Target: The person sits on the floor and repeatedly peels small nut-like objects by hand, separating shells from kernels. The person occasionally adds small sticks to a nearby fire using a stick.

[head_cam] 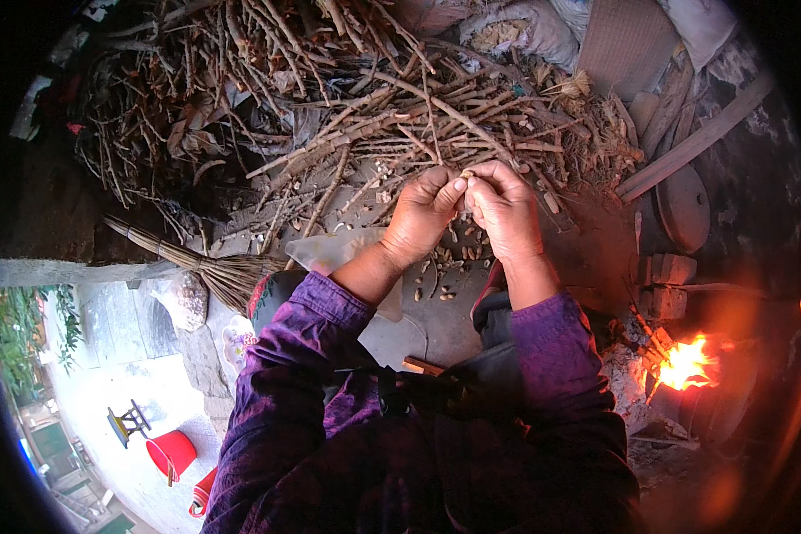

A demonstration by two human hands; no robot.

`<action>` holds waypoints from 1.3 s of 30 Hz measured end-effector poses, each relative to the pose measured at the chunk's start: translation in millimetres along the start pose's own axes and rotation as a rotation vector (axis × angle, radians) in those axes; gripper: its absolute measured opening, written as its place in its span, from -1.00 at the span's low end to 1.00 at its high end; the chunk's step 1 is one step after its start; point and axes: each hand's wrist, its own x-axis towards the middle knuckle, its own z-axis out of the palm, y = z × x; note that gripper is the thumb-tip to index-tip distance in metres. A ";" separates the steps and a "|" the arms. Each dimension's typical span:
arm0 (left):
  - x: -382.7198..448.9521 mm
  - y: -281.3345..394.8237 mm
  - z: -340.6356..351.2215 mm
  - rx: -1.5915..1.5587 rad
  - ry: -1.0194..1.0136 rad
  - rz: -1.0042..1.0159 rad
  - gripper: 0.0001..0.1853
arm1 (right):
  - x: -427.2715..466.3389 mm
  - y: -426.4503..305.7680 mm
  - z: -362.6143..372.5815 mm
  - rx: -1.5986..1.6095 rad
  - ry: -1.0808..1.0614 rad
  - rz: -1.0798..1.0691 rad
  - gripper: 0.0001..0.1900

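Both hands meet in front of me, above a floor strewn with peanut pods and shells. My left hand and my right hand pinch a small peanut pod between thumbs and fingertips. Below them, several peanuts lie on the ground between my feet. A translucent plastic bag is beside my left wrist, partly hidden by the forearm. By my left sleeve, a patterned dish holds small reddish pieces, probably peanut kernels.
An open fire burns at the right near bricks. Piled sticks spread across the far side, with a wooden plank at the right. A twig broom lies left; a red bucket stands outside.
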 end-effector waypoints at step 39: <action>8.9 4.1 -2.3 -0.687 0.086 -0.271 -0.70 | -7.0 2.3 5.8 -0.534 -0.043 -0.519 -0.84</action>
